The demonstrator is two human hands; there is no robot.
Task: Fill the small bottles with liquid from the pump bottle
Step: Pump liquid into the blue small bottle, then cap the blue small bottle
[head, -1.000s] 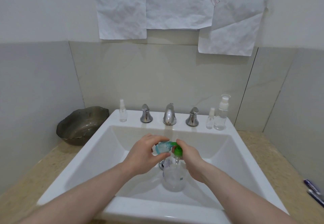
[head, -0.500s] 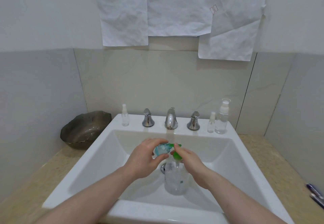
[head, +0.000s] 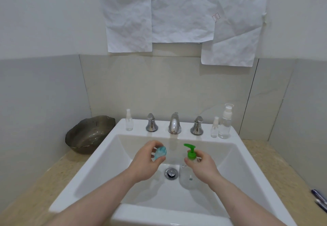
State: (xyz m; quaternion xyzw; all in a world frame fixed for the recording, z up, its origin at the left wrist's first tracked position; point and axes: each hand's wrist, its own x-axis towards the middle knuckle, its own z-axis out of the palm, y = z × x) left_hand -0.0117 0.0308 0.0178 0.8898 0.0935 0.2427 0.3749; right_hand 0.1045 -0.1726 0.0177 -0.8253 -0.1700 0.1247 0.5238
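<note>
Over the white sink (head: 99, 178), my left hand (head: 144, 162) grips a small light-blue bottle (head: 160, 153), tilted on its side. To its right my right hand (head: 203, 168) holds the neck of a clear pump bottle (head: 187, 177) with a green pump head (head: 191, 152) whose spout points left. The two bottles are apart. On the sink's back ledge stand a small clear spray bottle (head: 129, 120) at the left, another small spray bottle (head: 214, 127) and a taller clear bottle with a white top (head: 225, 124) at the right.
A chrome faucet (head: 174, 123) with two handles stands at the back of the sink, and the drain (head: 170, 173) lies between my hands. A dark bowl (head: 88, 134) sits on the beige counter at the left. Pens (head: 320, 200) lie at the right edge.
My hands have drawn apart: the blue bottle moved left away from the pump spout, and the pump bottle moved right. The green pump head now stands uncovered.
</note>
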